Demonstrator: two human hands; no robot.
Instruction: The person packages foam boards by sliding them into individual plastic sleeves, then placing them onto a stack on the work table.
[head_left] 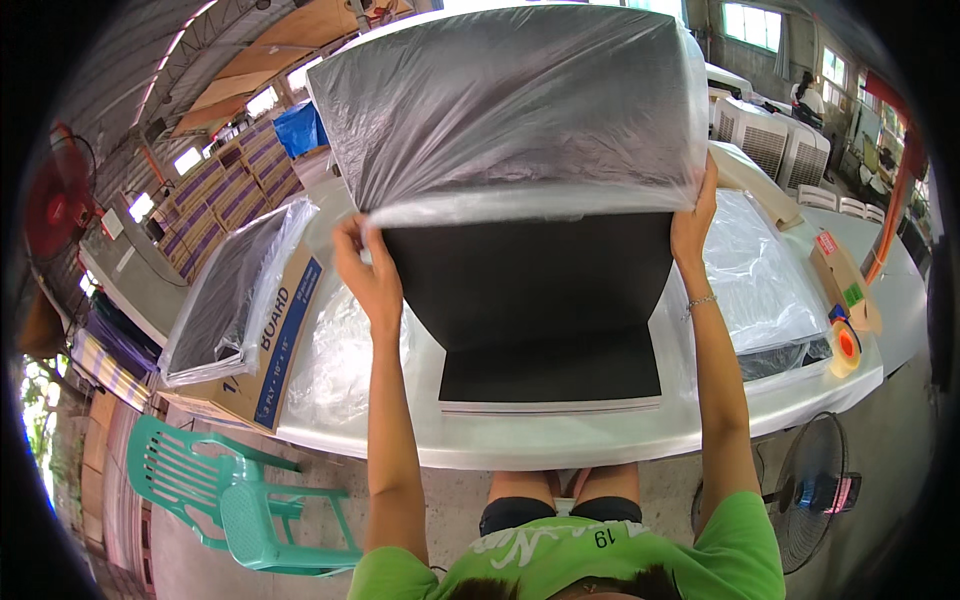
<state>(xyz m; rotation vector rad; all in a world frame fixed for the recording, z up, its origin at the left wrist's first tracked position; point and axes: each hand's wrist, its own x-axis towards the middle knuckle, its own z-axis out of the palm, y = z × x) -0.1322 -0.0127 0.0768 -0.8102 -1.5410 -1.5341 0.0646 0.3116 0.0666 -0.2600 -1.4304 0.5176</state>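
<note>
A clear plastic bag covers the far, raised part of a large black sheet or board. The near part of the black material bends down onto a flat black stack with pale layers along its front edge. My left hand is closed on the bag's left side edge at its opening. On the opposite side my right hand grips the bag's edge, fingers mostly behind it. I cannot tell whether the hands also pinch the black sheet.
Left on the white table lies a plastic-wrapped black stack on a cardboard box, beside crumpled clear plastic. To the right are another wrapped stack and a tape roll. A green chair and a fan flank me.
</note>
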